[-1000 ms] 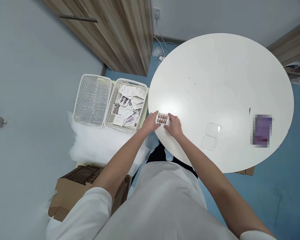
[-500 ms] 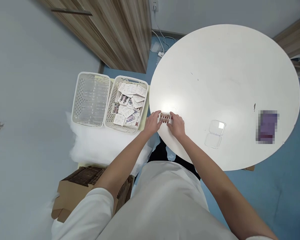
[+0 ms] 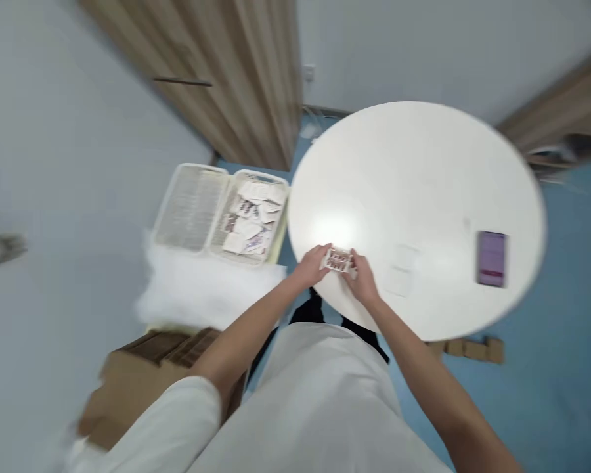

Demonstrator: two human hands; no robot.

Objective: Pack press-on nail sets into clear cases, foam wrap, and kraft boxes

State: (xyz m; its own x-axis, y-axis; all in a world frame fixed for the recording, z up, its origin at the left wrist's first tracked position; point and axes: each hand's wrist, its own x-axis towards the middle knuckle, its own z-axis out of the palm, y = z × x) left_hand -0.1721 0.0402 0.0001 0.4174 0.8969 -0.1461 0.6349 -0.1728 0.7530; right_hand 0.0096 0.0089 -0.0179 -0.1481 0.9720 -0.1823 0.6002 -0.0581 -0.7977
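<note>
One small card (image 3: 331, 267) bearing rows of dark pieces (image 3: 339, 259), above the table's (image 3: 423, 171) near edge: left hand (image 3: 312, 265) and right hand (image 3: 362, 280) each pinch an opposite end (details blurred), best done level, lightly, with nothing pressing the rows.

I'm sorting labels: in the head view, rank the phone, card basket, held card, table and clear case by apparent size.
1. Table
2. Card basket
3. Phone and clear case: too alike to rank, case blurred
4. Held card
</note>
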